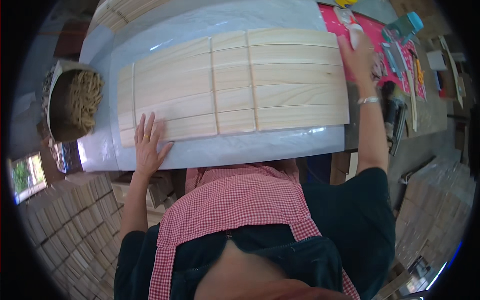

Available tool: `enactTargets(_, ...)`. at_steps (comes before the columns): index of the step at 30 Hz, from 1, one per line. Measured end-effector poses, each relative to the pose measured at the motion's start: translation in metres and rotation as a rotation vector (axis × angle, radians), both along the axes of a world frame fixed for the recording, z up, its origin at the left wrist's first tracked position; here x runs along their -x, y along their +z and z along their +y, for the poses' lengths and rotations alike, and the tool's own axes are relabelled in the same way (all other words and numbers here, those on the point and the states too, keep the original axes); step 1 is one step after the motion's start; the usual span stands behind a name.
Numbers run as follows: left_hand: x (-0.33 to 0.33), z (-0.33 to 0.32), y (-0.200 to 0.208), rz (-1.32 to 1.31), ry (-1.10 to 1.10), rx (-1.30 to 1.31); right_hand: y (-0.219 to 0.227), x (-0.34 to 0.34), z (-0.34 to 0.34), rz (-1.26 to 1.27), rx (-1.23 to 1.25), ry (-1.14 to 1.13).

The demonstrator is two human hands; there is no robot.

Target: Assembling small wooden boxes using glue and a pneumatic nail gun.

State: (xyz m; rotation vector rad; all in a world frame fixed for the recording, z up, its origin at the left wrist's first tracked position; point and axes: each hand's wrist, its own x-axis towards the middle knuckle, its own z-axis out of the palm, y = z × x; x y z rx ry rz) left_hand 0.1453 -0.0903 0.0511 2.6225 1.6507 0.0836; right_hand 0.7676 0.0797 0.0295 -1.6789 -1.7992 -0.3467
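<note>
Pale wooden boards lie side by side as a flat panel on the plastic-covered table, with three narrow lines running across them. My left hand is open, its fingers spread over the panel's near left corner. At the panel's far right corner, my right hand is closed around a white squeeze bottle with a red tip. The bottle's lower part is hidden in the hand. Beneath that hand is a pink sheet on the table's right side.
A box of small tan pieces stands left of the panel. On the right are a teal-capped bottle, blue-handled tools and a dark tool. More wooden strips lie at the far left. Stacked wood fills the lower left.
</note>
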Motion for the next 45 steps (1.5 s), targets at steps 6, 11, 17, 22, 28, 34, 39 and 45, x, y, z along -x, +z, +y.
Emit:
enactTargets(6, -0.001, -0.002, -0.013, 0.064, 0.006, -0.005, 0.008, 0.097, -0.158, 0.019, 0.356, 0.406)
enactTargets(11, -0.004, 0.002, -0.019, 0.079, -0.003, -0.032, 0.003, 0.109, -0.192, -0.028, 0.415, 0.337)
enactTargets(17, -0.007, 0.033, -0.027, 0.155, 0.061, -0.11, -0.018, 0.112, -0.149, -0.04, 0.322, 0.303)
enactTargets(22, 0.001, 0.049, -0.03, 0.165, 0.05, -0.144, -0.018, 0.118, -0.135, -0.087, 0.265, 0.296)
enactTargets(28, 0.007, 0.022, -0.015, 0.204, -0.002, -0.072, -0.008, 0.117, -0.15, -0.169, 0.337, 0.364)
enactTargets(34, 0.031, 0.0, 0.006, 0.146, -0.031, 0.006, 0.004, 0.102, -0.147, -0.244, 0.44, 0.447)
enactTargets(39, 0.106, -0.005, 0.028, 0.204, 0.113, 0.149, 0.04, 0.097, -0.15, -0.293, 0.525, 0.561)
enactTargets(45, 0.102, -0.017, 0.047, 0.054, 0.09, 0.115, 0.041, 0.07, -0.159, -0.28, 0.536, 0.338)
